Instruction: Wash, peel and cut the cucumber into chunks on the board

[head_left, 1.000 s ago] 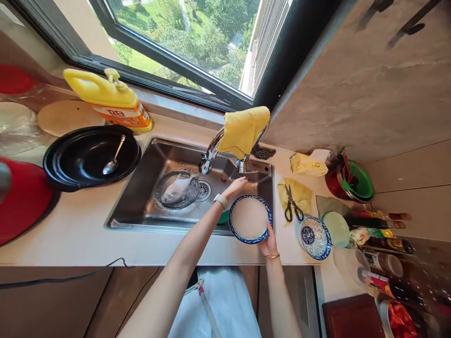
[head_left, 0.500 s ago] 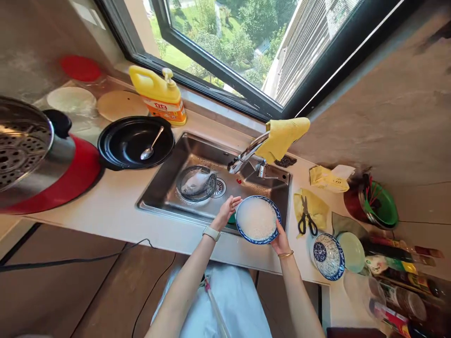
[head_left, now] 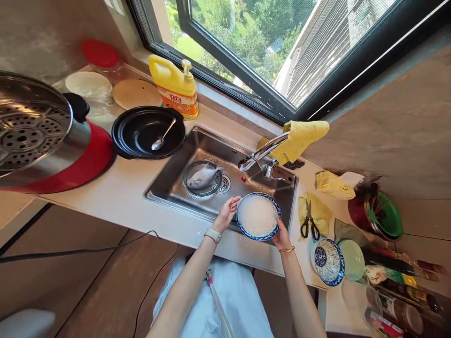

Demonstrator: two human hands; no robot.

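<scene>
**A:** Pale countertop (head_left: 116,197) under a dark-framed window (head_left: 282,51); steel sink (head_left: 169,183) set in, faucet (head_left: 262,152) draped with a yellow cloth (head_left: 303,138). Location of the blue-rimmed bowl (head_left: 259,217)?

**B:** Held over the sink's right front corner, roughly level, filled with something white and grainy. Right hand (head_left: 282,234) clamped on the near right rim, thumb over the edge. Left hand (head_left: 227,213) at the left rim, fingers (head_left: 234,203) loosely curled and spread; contact with the bowl not resolvable, so closure of that hand cannot be told.

**A:** Sink contents?

**B:** Round glass dish (head_left: 202,177) beside the drain, with a whole silvery fish (head_left: 204,176) lying in it.

**A:** Left of the sink?

**B:** Black pan (head_left: 141,134) holding a metal spoon (head_left: 162,136); behind it a yellow detergent bottle (head_left: 175,87); further left a red cooker (head_left: 84,162) with a perforated steel insert (head_left: 30,129).

**A:** Right of the sink?

**B:** Black-handled scissors (head_left: 310,225) on a yellow rag (head_left: 319,213); a patterned blue bowl (head_left: 327,260) touching a pale green dish (head_left: 353,259); a green bowl (head_left: 387,213) further back.
</scene>
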